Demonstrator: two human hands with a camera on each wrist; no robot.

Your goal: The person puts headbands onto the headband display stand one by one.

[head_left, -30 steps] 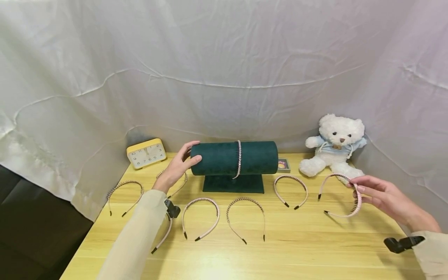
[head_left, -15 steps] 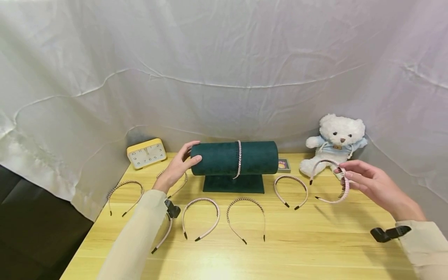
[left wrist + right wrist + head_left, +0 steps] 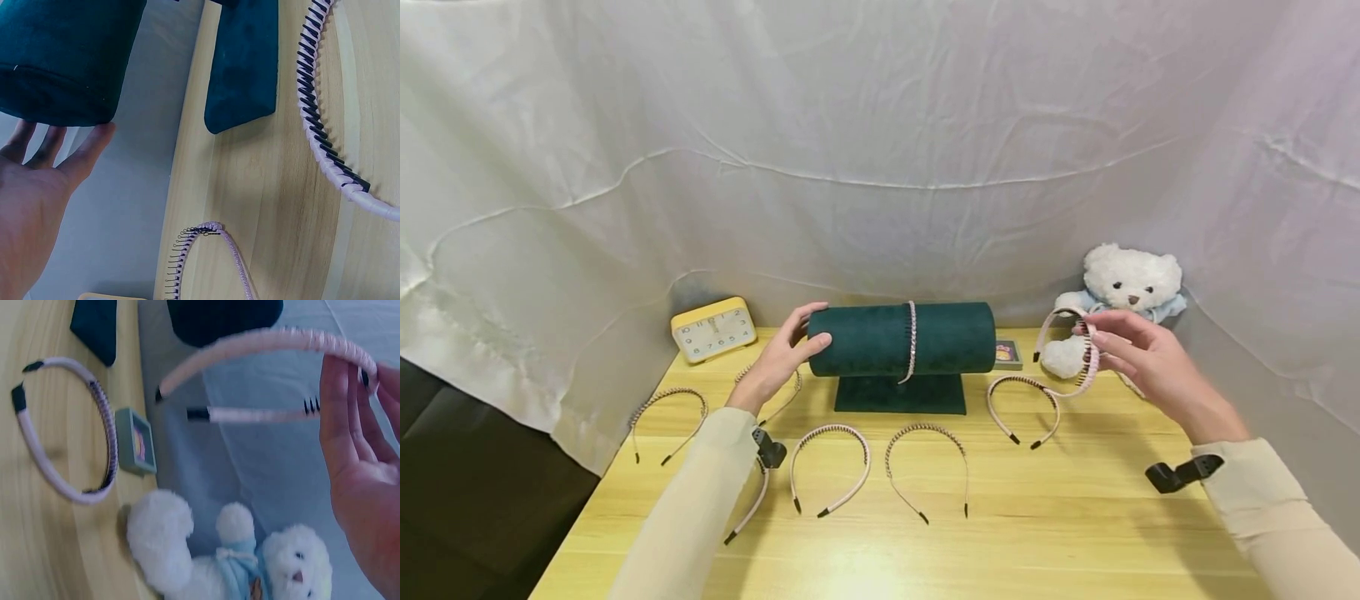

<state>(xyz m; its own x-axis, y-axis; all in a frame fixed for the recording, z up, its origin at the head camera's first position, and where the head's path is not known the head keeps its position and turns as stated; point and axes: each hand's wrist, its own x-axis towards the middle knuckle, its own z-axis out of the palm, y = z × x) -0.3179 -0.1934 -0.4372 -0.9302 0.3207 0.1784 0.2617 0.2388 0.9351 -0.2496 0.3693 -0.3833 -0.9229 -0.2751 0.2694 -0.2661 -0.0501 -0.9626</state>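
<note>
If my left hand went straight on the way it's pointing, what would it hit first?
The dark green display stand. Your left hand appears to be touching its left end, so it would likely press into that at once, though exact depth is unclear.

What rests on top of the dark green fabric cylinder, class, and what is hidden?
A slim, curved, pale pink headband arches over the dark green fabric cylinder, its near side hanging down the front. Its far side is covered by the cylinder.

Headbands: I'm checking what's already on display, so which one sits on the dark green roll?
The pale headband draped over the middle of the roll; another headband is in the right hand, and the rest are on the table.
</note>
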